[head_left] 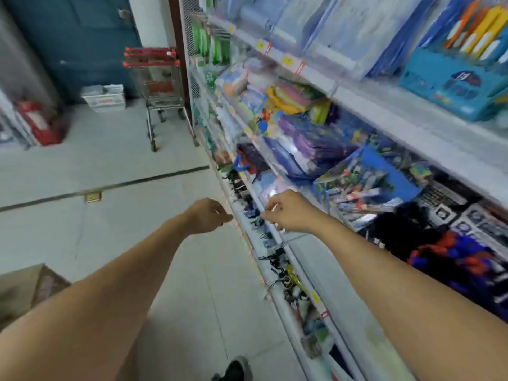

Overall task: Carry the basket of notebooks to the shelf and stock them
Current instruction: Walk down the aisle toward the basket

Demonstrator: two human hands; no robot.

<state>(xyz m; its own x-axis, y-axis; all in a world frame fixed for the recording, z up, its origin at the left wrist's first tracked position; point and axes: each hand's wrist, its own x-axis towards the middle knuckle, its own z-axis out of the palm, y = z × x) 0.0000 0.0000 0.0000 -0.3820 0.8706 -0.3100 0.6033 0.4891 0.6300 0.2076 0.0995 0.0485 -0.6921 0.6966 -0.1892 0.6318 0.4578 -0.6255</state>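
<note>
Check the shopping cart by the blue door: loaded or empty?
Looks empty: the shopping cart shows bare wire sides and nothing inside, though motion blur limits certainty.

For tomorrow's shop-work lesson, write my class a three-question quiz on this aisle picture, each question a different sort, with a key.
1. True or false: the left hand carries a basket.
2. Where does the trolley stand?
A. at the far end of the shelf
B. beside the shoe
C. on the cardboard box
3. Fill in: the right hand reaches over the shelf's front ____.

Key: 1 false; 2 A; 3 edge.
</note>
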